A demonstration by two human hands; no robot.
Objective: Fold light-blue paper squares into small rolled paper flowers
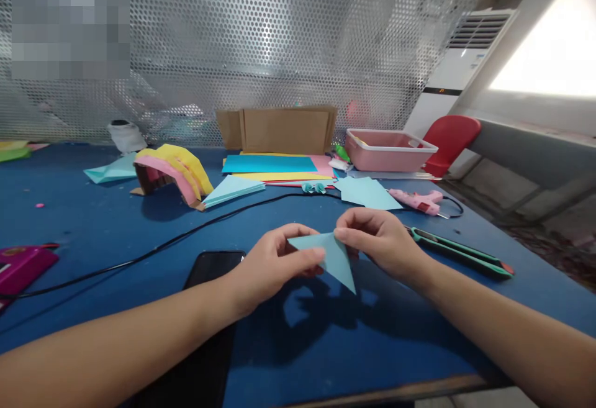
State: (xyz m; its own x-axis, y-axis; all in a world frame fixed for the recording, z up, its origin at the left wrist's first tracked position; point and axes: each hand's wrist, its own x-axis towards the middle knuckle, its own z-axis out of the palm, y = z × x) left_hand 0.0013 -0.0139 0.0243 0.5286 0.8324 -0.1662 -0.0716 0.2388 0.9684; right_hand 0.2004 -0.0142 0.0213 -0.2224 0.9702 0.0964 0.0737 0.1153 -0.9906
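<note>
Nearer the body than the grip, the blue table [288, 371], with the hands' shadow across it, runs to its near edge [410, 390]. Left of the grip a phone [198, 364] lies under the left forearm; right of it, just beyond the right hand, lies a cutter [460, 253]. Beyond the grip, a cable [279, 197] crosses in front of paper triangles [235, 190], with square sheets [367, 192] and a glue gun [419, 201] farther right.

The light-blue paper [339, 265] is between both hands, apparently held above the table, one point hanging down. The left hand [274, 259] pinches its left part, thumb on top; the right hand [382, 237] nips its upper corner between thumb and finger.

The left fingertips beneath the paper are mostly hidden, as is the cutter's far-left end behind the right hand. Left of the grip, a magenta object [28, 268] is cut off by the frame.
</note>
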